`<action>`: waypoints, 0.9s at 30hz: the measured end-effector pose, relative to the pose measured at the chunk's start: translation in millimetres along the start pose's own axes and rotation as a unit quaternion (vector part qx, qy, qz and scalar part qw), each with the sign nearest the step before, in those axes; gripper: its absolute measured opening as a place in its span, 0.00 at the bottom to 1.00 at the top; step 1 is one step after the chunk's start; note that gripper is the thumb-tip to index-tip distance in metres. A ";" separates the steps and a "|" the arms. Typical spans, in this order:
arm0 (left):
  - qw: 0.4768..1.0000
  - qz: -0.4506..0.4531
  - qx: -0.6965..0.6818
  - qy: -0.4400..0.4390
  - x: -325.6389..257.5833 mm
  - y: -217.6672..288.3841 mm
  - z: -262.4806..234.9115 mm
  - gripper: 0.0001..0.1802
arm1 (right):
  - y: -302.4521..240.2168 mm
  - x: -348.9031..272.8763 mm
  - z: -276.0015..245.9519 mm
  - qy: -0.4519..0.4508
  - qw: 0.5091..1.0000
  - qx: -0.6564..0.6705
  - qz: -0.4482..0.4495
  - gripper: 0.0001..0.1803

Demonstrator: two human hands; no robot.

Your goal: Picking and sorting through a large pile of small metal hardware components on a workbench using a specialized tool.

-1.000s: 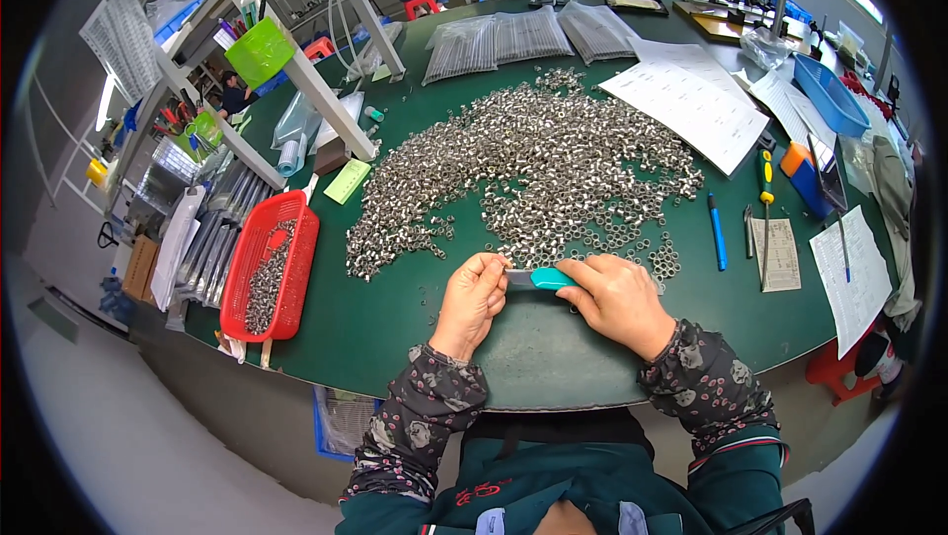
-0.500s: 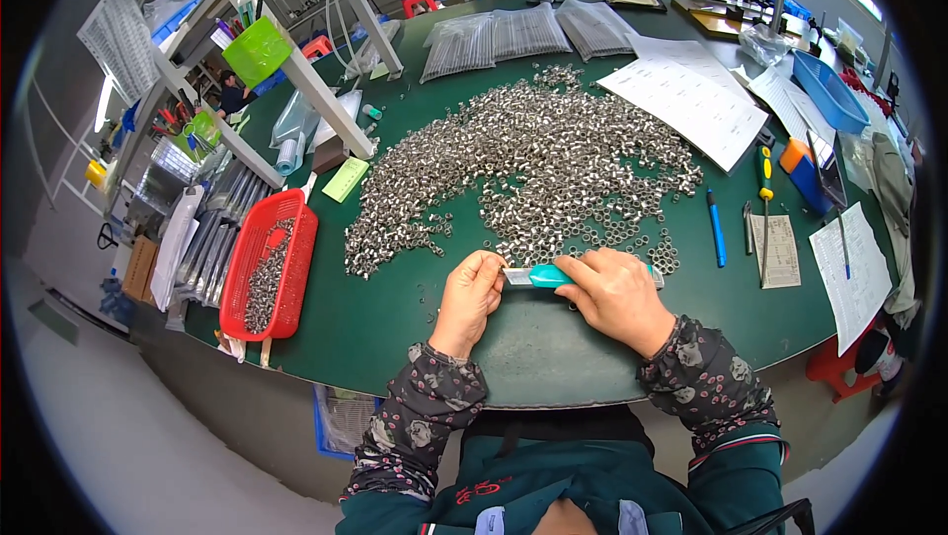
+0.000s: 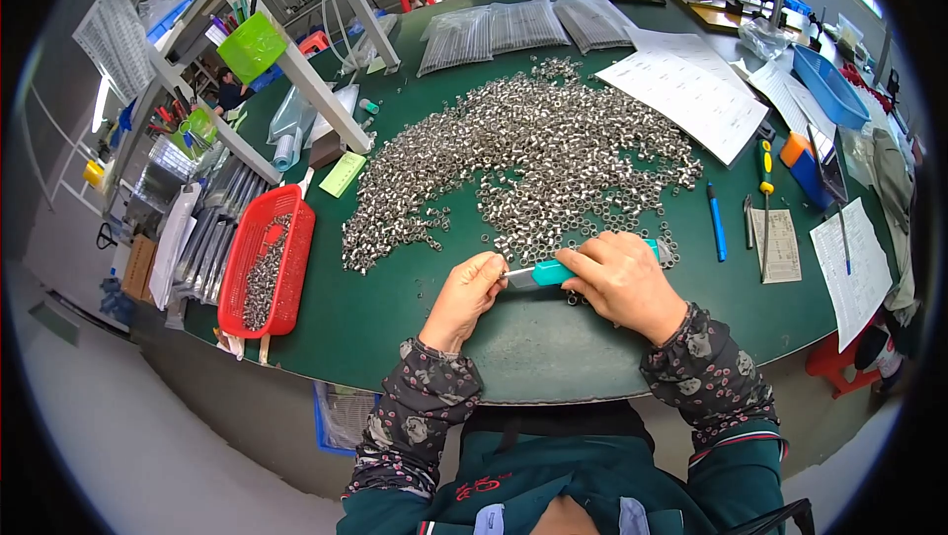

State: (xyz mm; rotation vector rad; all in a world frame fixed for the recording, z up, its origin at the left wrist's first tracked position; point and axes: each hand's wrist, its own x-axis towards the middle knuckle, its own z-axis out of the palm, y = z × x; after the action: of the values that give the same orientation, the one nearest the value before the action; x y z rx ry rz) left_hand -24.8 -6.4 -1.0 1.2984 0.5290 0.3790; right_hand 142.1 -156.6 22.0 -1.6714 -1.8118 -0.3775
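My right hand [image 3: 628, 284] is closed round a teal utility knife [image 3: 550, 273], its blade end pointing left. My left hand [image 3: 468, 296] pinches a tiny part between thumb and forefinger, right at the knife's tip; the fingers mostly hide it, though it looks like one of the small metal rings. Just beyond both hands spreads a broad heap of small shiny metal rings [image 3: 533, 160] on the green table [image 3: 553, 357]. A few loose rings lie under and beside my right hand.
On the left stands a red plastic basket [image 3: 302, 273] partly filled with rings. To the right are a blue pen [image 3: 716, 224], a yellow-handled screwdriver [image 3: 765, 167] and paper sheets [image 3: 681, 105]. Bagged rods [image 3: 528, 26] lie at the back. A white shelf post [image 3: 321, 100] rises at the left.
The knife has tilted, its right end now higher, and my right hand has shifted slightly up with it. My left hand stays almost in place, still pinching at the tip.
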 end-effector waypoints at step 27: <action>0.975 0.042 -0.218 -0.025 3.8 -3.6 -1.8 0.05 | -6.6 2.4 -2.3 -0.017 0.993 0.065 0.096 0.14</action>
State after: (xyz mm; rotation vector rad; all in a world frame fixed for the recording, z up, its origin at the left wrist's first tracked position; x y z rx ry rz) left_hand -22.8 -3.7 -5.5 0.9042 0.3242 0.5015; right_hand 136.3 -157.1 26.5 -1.7503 -1.6450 -0.1439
